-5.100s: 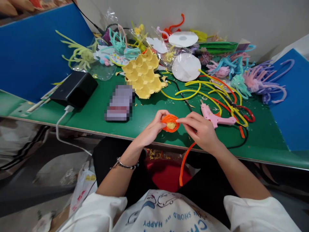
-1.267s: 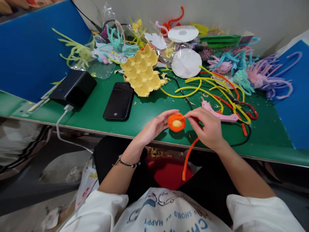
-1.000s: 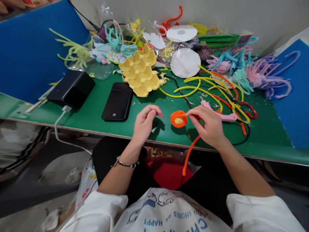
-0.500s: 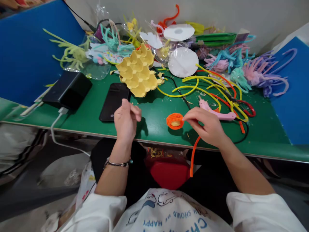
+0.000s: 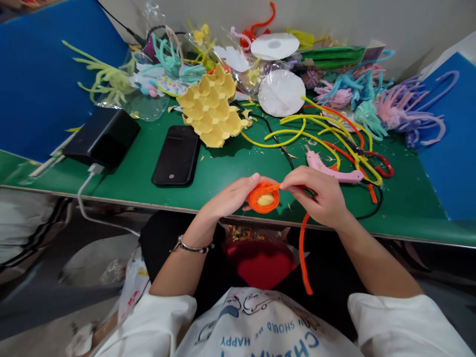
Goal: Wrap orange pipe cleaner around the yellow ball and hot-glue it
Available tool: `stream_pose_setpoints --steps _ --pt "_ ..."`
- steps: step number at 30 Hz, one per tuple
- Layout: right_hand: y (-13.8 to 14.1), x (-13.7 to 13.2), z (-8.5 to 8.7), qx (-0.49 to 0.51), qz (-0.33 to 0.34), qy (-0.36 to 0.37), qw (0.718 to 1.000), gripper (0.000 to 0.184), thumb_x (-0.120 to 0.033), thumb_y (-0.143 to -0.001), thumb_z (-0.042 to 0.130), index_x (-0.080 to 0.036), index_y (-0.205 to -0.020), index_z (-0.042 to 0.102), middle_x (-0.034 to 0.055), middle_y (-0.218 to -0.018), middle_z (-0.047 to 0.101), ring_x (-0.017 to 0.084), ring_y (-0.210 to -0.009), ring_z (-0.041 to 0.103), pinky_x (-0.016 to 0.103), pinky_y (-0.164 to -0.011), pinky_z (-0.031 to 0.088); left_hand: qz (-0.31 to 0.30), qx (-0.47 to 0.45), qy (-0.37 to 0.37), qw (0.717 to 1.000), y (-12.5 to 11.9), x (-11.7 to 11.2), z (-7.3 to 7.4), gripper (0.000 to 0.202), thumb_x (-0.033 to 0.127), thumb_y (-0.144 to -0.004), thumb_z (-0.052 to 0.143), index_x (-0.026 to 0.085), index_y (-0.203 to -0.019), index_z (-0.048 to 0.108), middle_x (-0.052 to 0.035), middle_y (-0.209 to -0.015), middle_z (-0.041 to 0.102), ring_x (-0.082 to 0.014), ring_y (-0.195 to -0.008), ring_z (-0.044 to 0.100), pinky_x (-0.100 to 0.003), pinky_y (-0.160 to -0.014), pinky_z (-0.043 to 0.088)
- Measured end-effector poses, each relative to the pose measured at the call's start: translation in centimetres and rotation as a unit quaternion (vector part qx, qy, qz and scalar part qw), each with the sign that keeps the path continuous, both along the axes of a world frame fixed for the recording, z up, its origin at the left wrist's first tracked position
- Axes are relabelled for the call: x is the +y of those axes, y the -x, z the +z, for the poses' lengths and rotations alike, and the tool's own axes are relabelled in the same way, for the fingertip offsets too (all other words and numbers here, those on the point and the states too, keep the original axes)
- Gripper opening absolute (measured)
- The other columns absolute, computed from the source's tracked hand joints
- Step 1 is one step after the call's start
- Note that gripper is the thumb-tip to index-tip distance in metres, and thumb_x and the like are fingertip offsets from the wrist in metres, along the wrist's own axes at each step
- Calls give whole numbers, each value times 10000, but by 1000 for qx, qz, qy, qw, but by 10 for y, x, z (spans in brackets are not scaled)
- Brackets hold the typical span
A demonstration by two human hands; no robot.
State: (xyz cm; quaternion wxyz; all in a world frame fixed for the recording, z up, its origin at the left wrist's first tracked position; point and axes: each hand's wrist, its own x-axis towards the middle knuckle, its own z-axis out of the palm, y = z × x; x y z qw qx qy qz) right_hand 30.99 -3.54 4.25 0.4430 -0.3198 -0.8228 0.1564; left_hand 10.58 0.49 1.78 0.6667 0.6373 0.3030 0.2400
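An orange pipe cleaner coil (image 5: 254, 201), round and fuzzy with a pale yellow centre, hangs just over the front part of the green table. My left hand (image 5: 235, 194) grips its left side, thumb on top and the other fingers partly hidden beneath. On the coil's right, my right hand (image 5: 316, 193) pinches the orange strand that comes off it. The strand's loose tail (image 5: 304, 253) drops below that hand past the table edge. Just beyond my right hand lies a pink glue gun (image 5: 334, 172).
A yellow egg carton piece (image 5: 211, 106) and a black phone (image 5: 176, 156) lie to the left, near a black box (image 5: 102, 136) with a white cable. Yellow pipe cleaners (image 5: 312, 133) tangle at the right. White discs (image 5: 281, 93) and fuzzy pastel bundles line the back between blue panels (image 5: 451, 144).
My left hand has moved right from near the phone and taken hold of the coil. The coil has shifted slightly left and towards me; my right hand keeps its pinch.
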Motion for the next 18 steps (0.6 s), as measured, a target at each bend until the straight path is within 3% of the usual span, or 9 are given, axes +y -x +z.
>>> stream_pose_setpoints --steps 3,7,13,18 --pt "2 0 -1 -25 -14 -8 1000 197 -100 -934 526 -218 -1003 668 10 -913 747 114 -813 695 223 -721 548 29 -17 0 999 -3 2 0 671 774 -815 444 170 -916 719 -3 -586 563 -81 -426 382 -205 -369 319" --pt "1 0 -1 -42 -32 -24 998 228 -115 -947 514 -228 -1044 687 14 -947 766 119 -830 713 223 -736 560 19 -39 23 999 -4 6 -2 503 664 -845 515 204 -953 687 -21 -715 628 -108 -515 500 -214 -435 424" --pt "-6 3 -1 -45 -43 -63 996 254 -122 -957 496 -236 -1062 697 28 -917 744 132 -846 698 252 -755 563 -49 -25 30 998 -8 15 9 267 428 -837 569 203 -977 606 7 -738 613 -119 -561 570 -222 -500 495" --pt "-12 5 -3 -54 -59 -96 992 247 -127 -959 487 -230 -1039 697 46 -915 716 135 -841 677 256 -743 556 -119 3 -26 993 -20 25 22 165 332 -846 552 195 -935 575 21 -741 573 -98 -554 557 -199 -519 504"
